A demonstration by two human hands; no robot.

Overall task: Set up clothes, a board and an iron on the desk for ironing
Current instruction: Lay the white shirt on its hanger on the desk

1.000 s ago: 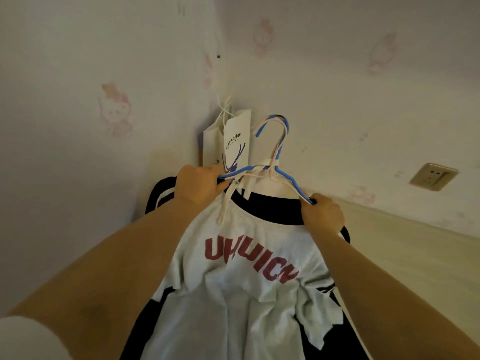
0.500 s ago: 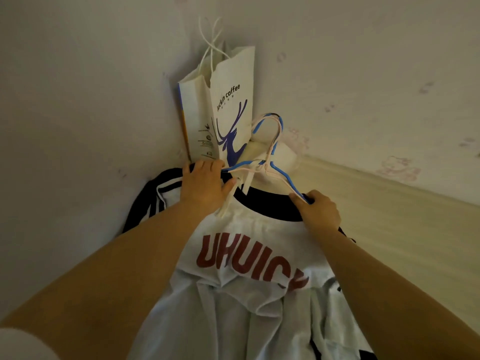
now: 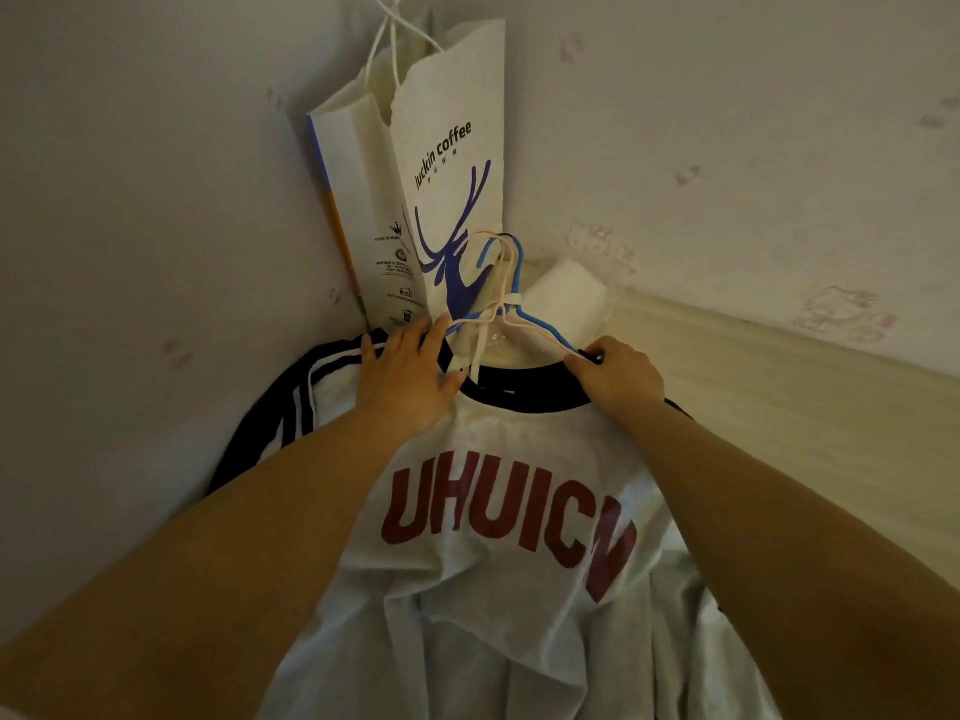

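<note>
A white T-shirt [image 3: 498, 574] with red letters and a dark collar lies spread on the pale desk [image 3: 779, 407] in the room's corner. It still hangs on blue and pink wire hangers [image 3: 506, 309], whose hooks point toward the corner. My left hand [image 3: 410, 376] lies flat on the shirt's left shoulder, fingers straight, touching the hanger's left arm. My right hand [image 3: 615, 371] pinches the hanger's right arm at the collar. No board or iron shows.
A white paper coffee bag [image 3: 447, 174] with a blue deer stands in the corner behind the hangers. A white box-like thing [image 3: 566, 293] lies beside it against the wall. Dark striped fabric [image 3: 291, 397] sticks out left of the shirt. Walls close in left and behind.
The shirt on its hangers has come down onto the desk toward the corner. My left hand went from gripping the hanger to lying flat on the shoulder. The view tilted down.
</note>
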